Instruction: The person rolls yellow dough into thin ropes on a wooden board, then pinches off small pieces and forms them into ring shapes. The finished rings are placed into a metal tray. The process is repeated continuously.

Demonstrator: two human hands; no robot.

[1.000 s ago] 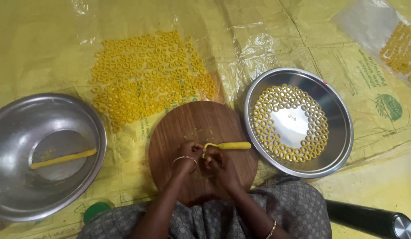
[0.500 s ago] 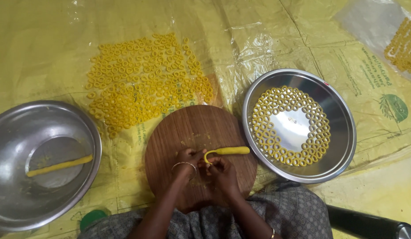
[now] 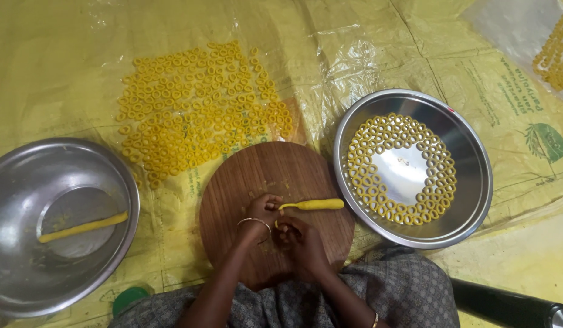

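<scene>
I am looking down on my two hands working close together over the round brown wooden board (image 3: 257,176). My left hand (image 3: 261,212), wearing a thin metal bangle, is pinching the thin end of the yellow dough roll (image 3: 312,205), which is lying on the board and pointing toward the wide steel plate (image 3: 475,176) lined with small yellow dough rings (image 3: 378,130). My right hand (image 3: 302,243) is curling just beside the left, fingers bent around a small bit of dough. A large patch of loose yellow rings (image 3: 196,109) is spreading over the yellow plastic sheet (image 3: 63,73) beyond the board. Off left, a steel bowl (image 3: 26,182) is holding another dough stick (image 3: 84,226).
</scene>
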